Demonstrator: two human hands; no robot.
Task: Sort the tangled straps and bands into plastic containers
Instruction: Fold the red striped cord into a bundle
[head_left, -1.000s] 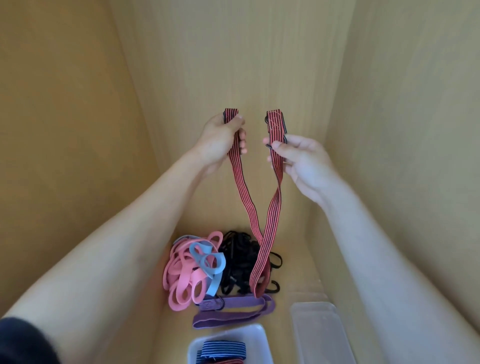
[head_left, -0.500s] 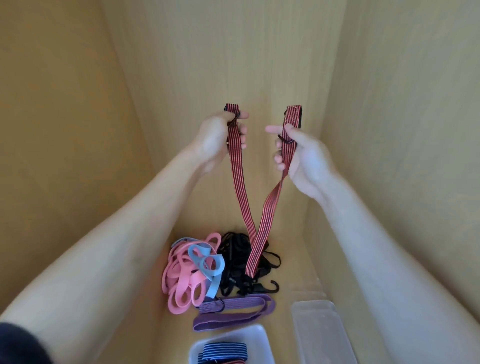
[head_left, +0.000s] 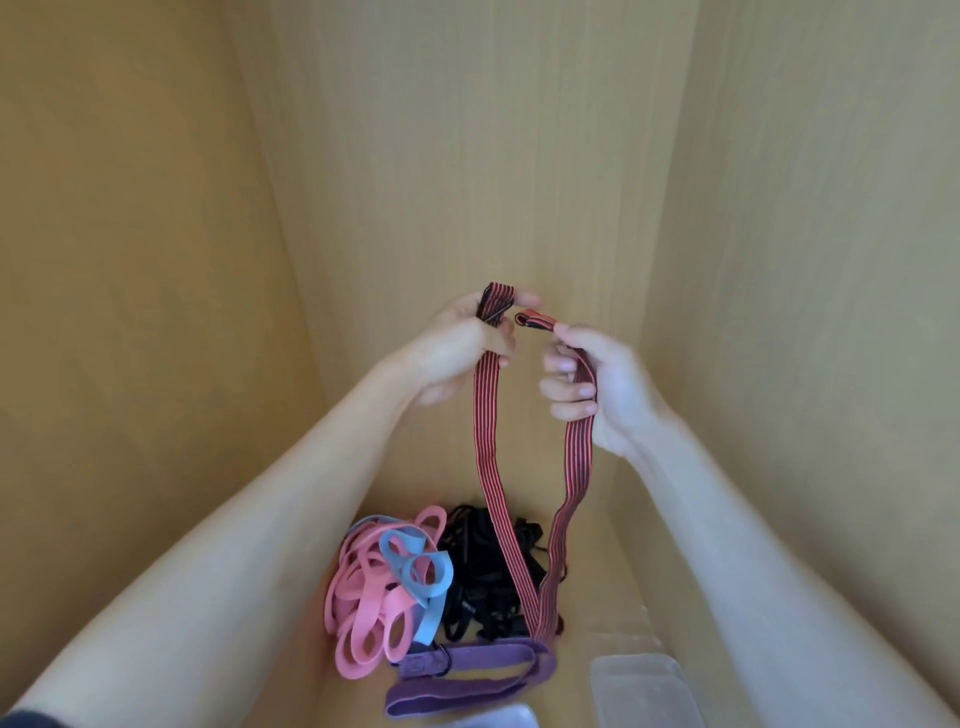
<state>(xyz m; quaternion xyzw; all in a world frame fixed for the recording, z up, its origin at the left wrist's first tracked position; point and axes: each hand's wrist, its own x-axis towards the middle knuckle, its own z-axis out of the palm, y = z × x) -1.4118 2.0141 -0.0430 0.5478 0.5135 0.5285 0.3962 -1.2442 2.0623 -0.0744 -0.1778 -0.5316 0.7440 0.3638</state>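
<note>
The red-and-black striped strap (head_left: 485, 467), soft, light and limp, hangs in a long loop above the tangled pile (head_left: 374, 597), each end held in the closed grip of the left hand (head_left: 457, 353) and right hand (head_left: 602, 389), seemingly the surest holds.

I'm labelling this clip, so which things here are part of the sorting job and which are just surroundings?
Part of the job: striped strap, held by left hand and right hand; pink bands, blue bands, black straps and purple strap in the heap; clear container.
Just surroundings: wooden walls; dark sleeve.
</note>
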